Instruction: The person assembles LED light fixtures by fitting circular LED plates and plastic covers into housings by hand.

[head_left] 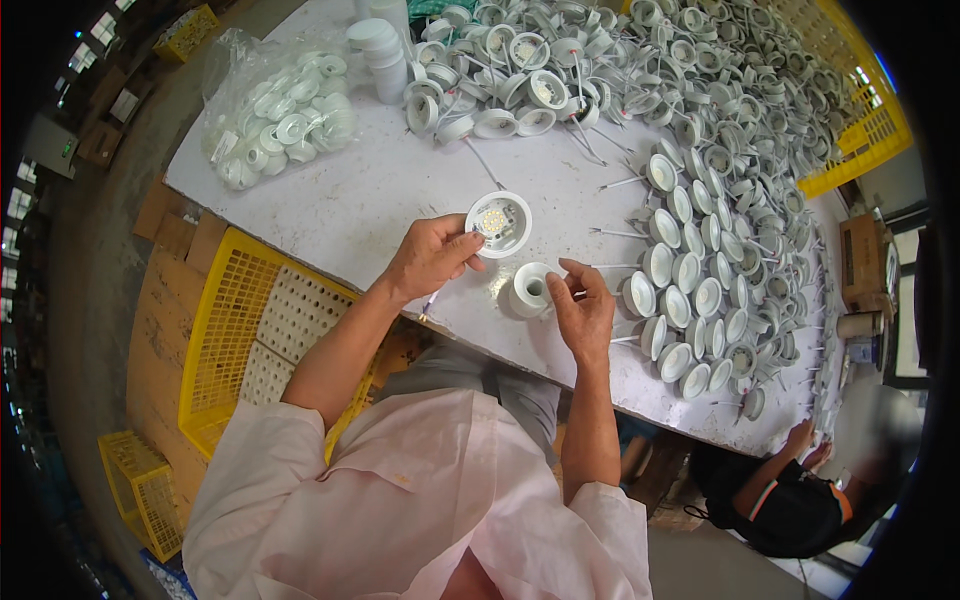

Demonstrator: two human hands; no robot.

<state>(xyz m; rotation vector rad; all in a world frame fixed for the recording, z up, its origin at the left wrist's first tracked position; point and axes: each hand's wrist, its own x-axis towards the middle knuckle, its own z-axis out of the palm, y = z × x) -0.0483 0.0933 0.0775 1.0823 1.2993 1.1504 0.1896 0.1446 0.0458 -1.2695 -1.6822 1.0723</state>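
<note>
My left hand [440, 258] is closed on the rim of a white round LED light housing [519, 235], tilted so that its yellowish LED board shows. A short white wire with bare copper ends [428, 306] hangs below that hand by the table edge. Just right of the housing, a small white cup-shaped piece with a round hole [530, 291] sits on the table. My right hand [583, 308] is beside it, thumb and forefinger apart near its right edge; whether they touch it is hard to tell. Rows of white light housings with discs on top [676, 306] lie to the right.
A large heap of wired light housings [700, 80] covers the far right, beside a yellow crate [850, 180]. At far left lie a plastic bag of white discs [285, 120] and stacked white lids [378, 60]. Another yellow crate [215, 330] stands left. A co-worker [790, 500] sits right.
</note>
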